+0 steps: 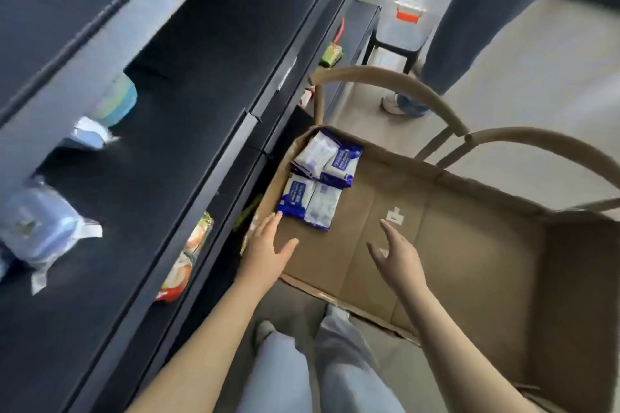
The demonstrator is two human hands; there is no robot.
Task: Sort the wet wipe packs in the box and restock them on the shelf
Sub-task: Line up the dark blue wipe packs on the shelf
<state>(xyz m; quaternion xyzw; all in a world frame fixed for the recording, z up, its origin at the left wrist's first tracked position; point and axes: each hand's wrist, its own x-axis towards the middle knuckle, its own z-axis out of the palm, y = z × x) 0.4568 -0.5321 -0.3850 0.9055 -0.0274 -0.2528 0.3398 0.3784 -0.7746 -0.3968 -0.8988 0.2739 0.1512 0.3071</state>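
A large open cardboard box stands on the floor beside a black shelf unit. Several blue-and-white wet wipe packs lie in the box's far left corner. My left hand reaches into the box with straight fingers, its fingertips at the nearest pack's edge. My right hand hovers over the bare box bottom, fingers spread, holding nothing. A clear-wrapped pack and a smaller white pack lie on the shelf at left.
A red-and-white packet lies on a lower shelf. Another person's leg and shoe stand beyond the box. A plastic bin with a red latch sits on a stool at the back. My legs are below.
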